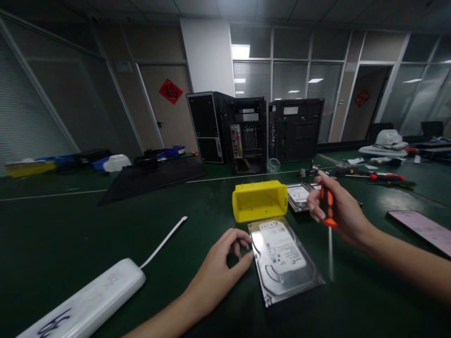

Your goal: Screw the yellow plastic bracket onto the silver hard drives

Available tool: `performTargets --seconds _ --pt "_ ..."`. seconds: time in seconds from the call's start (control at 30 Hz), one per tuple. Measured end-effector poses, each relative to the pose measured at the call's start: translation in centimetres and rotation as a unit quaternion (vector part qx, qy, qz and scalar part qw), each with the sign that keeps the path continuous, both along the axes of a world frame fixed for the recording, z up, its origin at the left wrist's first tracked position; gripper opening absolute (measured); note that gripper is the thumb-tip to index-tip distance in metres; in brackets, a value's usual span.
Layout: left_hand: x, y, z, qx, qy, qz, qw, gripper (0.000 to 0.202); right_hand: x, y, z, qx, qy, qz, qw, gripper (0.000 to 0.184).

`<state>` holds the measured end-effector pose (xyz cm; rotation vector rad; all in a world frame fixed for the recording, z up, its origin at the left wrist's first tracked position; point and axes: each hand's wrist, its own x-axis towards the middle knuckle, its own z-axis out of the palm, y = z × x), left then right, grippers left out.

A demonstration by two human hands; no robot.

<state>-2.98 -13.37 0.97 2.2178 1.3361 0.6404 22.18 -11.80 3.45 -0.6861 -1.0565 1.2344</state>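
Note:
A silver hard drive [299, 277] with a white label lies flat on the green table, its label side up. At its left edge rests my left hand [223, 265], fingertips against or very near the drive, thumb and fingers apart. My right hand [340, 206] is closed round the orange-and-black handle of a screwdriver [328, 203]. The screwdriver's shaft points down, slightly blurred, just right of the drive and above the table. Behind the drive, a yellow plastic bin [260, 202] lies with its opening towards me. Further hard drives [298, 195] lie beside it, partly hidden by my right hand.
Computer cases [248, 136] stand along the back of the table. A white power strip [88, 300] with a cable tie-like strip lies front left. At right are a phone [423, 230] and several hand tools [384, 176]. A dark flat panel [151, 176] lies back left.

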Motion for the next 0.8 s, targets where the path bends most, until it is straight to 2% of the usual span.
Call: performTargets --seconds 0.1,0.2,0.27,0.33,0.4,0.5,0.63,0.8 --pt "-0.5 1.5 1.6 0.093 -0.002 0.002 0.996 0.021 1.8 -0.7 -3.4 -0.081 -0.038 -0.007 0.996 0.025" --pt "-1.2 3.6 3.3 0.187 0.082 -0.036 0.978 0.018 2.3 -1.2 -5.5 -0.122 -0.092 -0.011 0.988 0.031" --pt "-1.6 4.7 4.3 0.249 0.198 -0.071 0.945 0.021 2.2 -1.4 -5.9 -0.114 -0.132 -0.006 0.985 0.029" --pt "-1.6 5.4 5.0 0.306 0.303 -0.104 0.896 0.024 1.9 -1.5 -5.9 -0.106 -0.16 0.005 0.981 0.026" --pt "-1.3 5.8 5.4 0.324 0.355 -0.11 0.87 0.026 1.8 -1.5 -5.7 -0.104 -0.167 0.014 0.98 0.024" --pt "-0.3 6.1 5.4 0.299 0.371 -0.123 0.871 0.025 1.9 -1.4 -5.7 -0.102 -0.16 0.016 0.982 0.023" --pt "2.0 6.9 4.5 0.286 0.386 -0.171 0.86 0.024 2.1 -1.4 -5.9 -0.092 -0.157 0.024 0.983 0.023" --pt "4.7 8.4 2.8 0.273 0.411 -0.114 0.862 0.02 2.1 -1.4 -6.0 -0.095 -0.16 0.033 0.982 0.024"
